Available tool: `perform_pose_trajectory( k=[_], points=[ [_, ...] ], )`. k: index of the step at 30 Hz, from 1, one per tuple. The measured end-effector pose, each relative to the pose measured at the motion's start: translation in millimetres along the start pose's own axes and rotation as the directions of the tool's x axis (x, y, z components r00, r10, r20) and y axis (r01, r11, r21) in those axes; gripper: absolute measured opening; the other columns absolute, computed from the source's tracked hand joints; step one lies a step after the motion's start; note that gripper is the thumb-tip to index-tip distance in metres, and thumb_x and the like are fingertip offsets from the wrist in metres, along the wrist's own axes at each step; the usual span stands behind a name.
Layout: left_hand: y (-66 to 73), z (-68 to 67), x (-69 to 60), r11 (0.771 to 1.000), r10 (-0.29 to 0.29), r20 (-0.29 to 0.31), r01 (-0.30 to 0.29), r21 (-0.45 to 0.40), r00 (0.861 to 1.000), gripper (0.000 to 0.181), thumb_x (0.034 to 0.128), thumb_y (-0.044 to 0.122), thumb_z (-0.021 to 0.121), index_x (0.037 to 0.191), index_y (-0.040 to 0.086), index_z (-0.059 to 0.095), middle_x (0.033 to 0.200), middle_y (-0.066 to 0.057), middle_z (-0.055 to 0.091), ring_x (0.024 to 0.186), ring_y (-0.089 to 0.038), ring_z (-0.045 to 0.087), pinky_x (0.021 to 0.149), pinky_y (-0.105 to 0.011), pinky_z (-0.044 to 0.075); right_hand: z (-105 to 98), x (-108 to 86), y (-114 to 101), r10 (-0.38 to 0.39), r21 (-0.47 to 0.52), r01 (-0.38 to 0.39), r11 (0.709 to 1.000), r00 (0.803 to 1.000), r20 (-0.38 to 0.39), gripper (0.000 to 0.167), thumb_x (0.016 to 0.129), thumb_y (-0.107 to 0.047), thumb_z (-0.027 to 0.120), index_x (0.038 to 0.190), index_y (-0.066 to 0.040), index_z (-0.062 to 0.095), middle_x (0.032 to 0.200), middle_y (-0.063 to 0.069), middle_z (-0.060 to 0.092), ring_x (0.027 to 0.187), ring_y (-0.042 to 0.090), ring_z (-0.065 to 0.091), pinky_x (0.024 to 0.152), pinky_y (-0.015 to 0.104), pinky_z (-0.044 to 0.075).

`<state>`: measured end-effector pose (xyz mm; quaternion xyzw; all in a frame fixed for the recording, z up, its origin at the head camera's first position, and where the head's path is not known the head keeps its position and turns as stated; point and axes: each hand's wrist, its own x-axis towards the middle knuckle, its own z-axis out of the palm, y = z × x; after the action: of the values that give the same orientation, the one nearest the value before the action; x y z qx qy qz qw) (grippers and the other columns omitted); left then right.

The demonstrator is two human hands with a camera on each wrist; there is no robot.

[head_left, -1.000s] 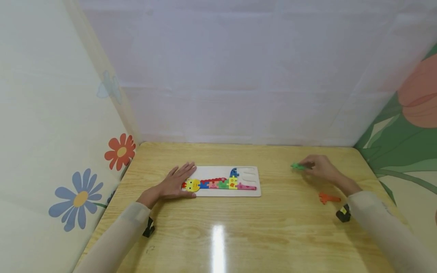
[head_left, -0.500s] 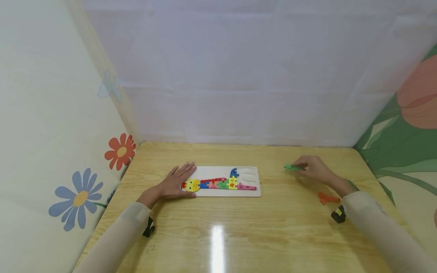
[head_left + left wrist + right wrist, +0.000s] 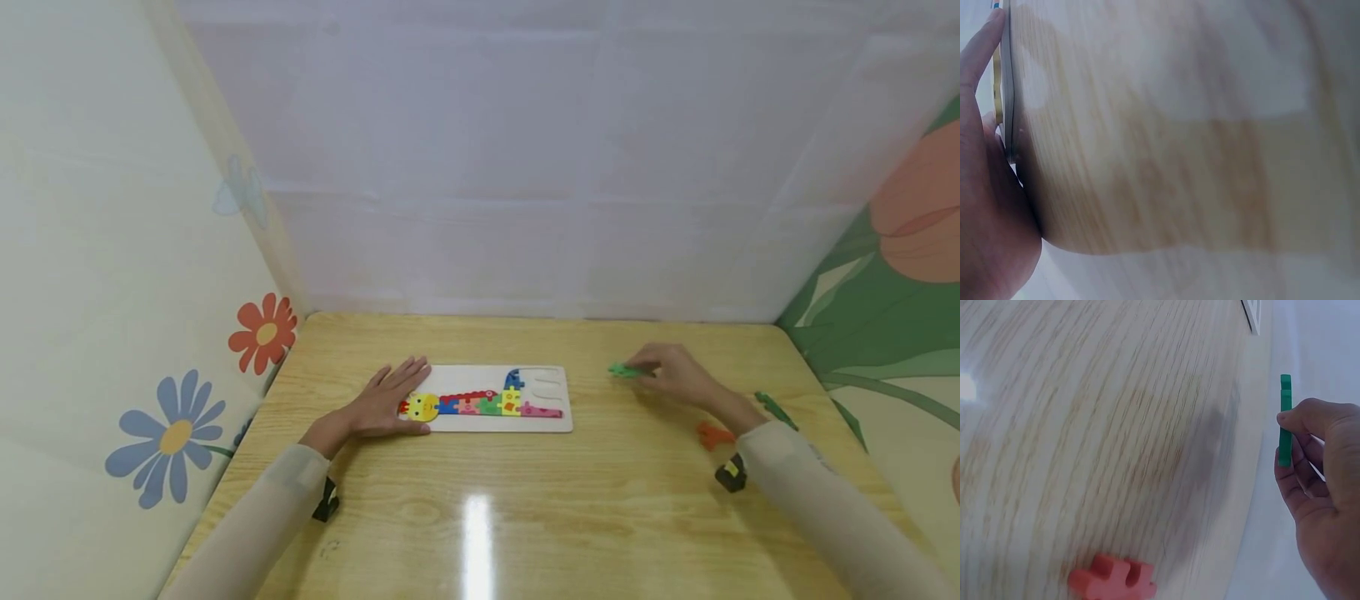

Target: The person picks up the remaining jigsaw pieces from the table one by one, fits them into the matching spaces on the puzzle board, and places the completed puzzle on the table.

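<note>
A white puzzle board (image 3: 480, 424) holds a giraffe of coloured pieces, with bare grooves at its right end. My left hand (image 3: 382, 402) rests spread over the board's left end, beside the yellow head piece (image 3: 426, 407). To the right of the board, my right hand (image 3: 678, 375) pinches a green piece (image 3: 621, 370) by one end. In the right wrist view the green piece (image 3: 1285, 400) stands edge-on between thumb and fingers, above the table. The left wrist view shows the left hand (image 3: 991, 187) along the board's edge.
On the wooden table (image 3: 420, 517), an orange-red piece (image 3: 712, 435) lies near the right sleeve, partly hidden. A dark green piece (image 3: 776, 410) lies beyond that forearm. White cloth (image 3: 480, 167) stands behind the table, with flower-printed cloth on both sides.
My right hand has moved left toward the board with the green piece, and its forearm now uncovers the dark green piece while covering more of the orange-red one. The left hand has stayed still.
</note>
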<state>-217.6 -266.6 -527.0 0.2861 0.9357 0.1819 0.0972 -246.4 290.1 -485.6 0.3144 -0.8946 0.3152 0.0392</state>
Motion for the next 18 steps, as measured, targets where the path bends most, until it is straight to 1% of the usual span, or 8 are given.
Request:
perform_pose_trajectory(
  k=[5,11,18],
  points=[
    [1.2,-1.2,0.0,1.000,0.000,0.004,0.000,0.004,1.000,0.113,0.0890,0.065,0.074,0.170,0.009,0.018,0.178,-0.012,0.011,0.164,-0.037,0.006,0.127,-0.065,0.002,5,4.7,-7,0.012,0.000,-0.012,1.000,1.000,0.020,0.027,0.078,0.013,0.084,0.103,0.002,0.080,0.096,0.011,0.077,0.086,0.026,0.074,0.080,0.038,0.064],
    [3.0,-2.9,-0.4,1.000,0.002,-0.002,-0.002,-0.016,1.000,0.113,0.0888,0.063,0.075,0.170,0.008,0.019,0.178,-0.012,0.011,0.164,-0.037,0.006,0.127,-0.065,0.001,10,11.3,-14,-0.016,-0.023,0.017,1.000,1.000,0.023,0.029,0.078,0.013,0.083,0.104,0.002,0.080,0.097,0.011,0.077,0.086,0.026,0.074,0.080,0.037,0.064],
    [0.9,-1.3,-0.5,1.000,0.008,-0.007,-0.008,0.004,1.000,0.114,0.0889,0.066,0.073,0.170,0.008,0.018,0.178,-0.012,0.011,0.164,-0.037,0.006,0.127,-0.066,0.002,16,14.9,-17,-0.029,-0.008,0.030,1.000,0.999,0.021,0.029,0.078,0.014,0.084,0.104,0.001,0.081,0.096,0.010,0.078,0.085,0.023,0.073,0.078,0.035,0.064]
  ],
)
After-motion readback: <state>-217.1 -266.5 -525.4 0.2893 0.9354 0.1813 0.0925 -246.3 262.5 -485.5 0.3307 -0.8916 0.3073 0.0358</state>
